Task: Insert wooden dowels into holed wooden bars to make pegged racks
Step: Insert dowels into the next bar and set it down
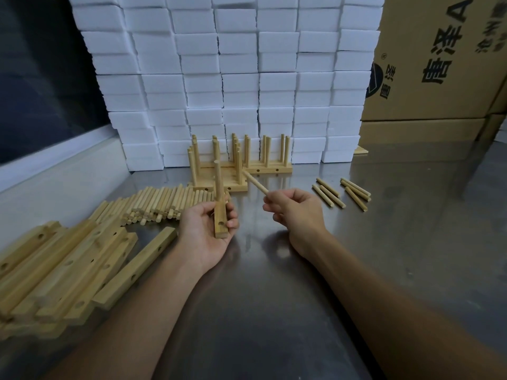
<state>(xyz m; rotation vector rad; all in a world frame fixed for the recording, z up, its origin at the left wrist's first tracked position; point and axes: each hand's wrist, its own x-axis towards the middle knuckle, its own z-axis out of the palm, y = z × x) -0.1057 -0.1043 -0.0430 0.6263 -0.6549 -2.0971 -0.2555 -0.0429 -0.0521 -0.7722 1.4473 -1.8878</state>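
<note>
Wooden bar (220, 219) with one peg seated stood gripped in my left hand (205, 229) while my right hand (295, 208) pinched the next dowel (256, 185), needing alignment over the open hole

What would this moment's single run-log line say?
left hand: holds bar, one dowel in | right hand: pinches dowel | empty hole
</note>
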